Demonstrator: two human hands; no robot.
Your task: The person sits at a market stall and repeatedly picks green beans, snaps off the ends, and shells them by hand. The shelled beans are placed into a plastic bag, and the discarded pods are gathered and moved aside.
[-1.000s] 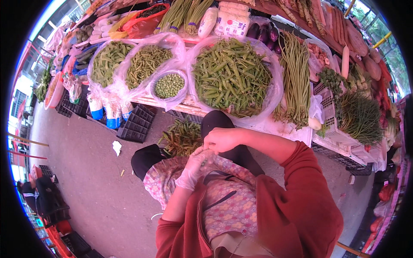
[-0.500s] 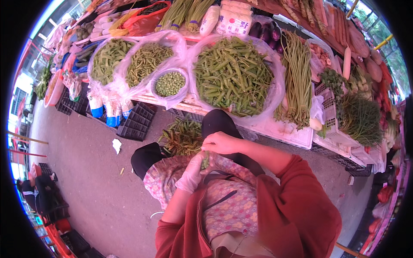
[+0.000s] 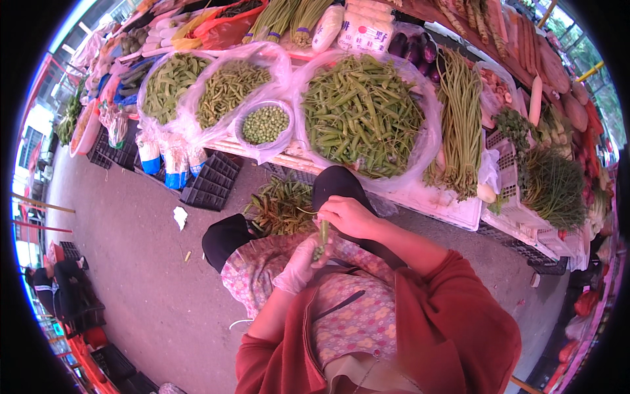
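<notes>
My left hand (image 3: 304,259), in a thin see-through glove, is closed around a green pea pod (image 3: 323,231) that stands upright over my lap. A few loose green peas (image 3: 319,253) show in its palm. My bare right hand (image 3: 348,215) pinches at the pod's top end, and a thin strand sticks out leftward from its fingers. Below my hands lies my flowered apron (image 3: 252,262). Between my knees is a heap of pods (image 3: 282,205), green and brownish. Ahead on the stall, shelled peas (image 3: 264,125) fill a round bowl (image 3: 240,143) lined with plastic.
A large plastic-lined pile of pods (image 3: 364,115) is in front, with long beans (image 3: 457,125) to its right. Two smaller bagged piles sit left. Black crates (image 3: 209,184) and blue-and-white packets (image 3: 176,169) stand below the stall edge. Spring greens (image 3: 554,187) lie at right.
The pod now stands upright between my hands, where before it was mostly hidden. My right hand has shifted slightly right and its fingers have drawn up to the pod's top.
</notes>
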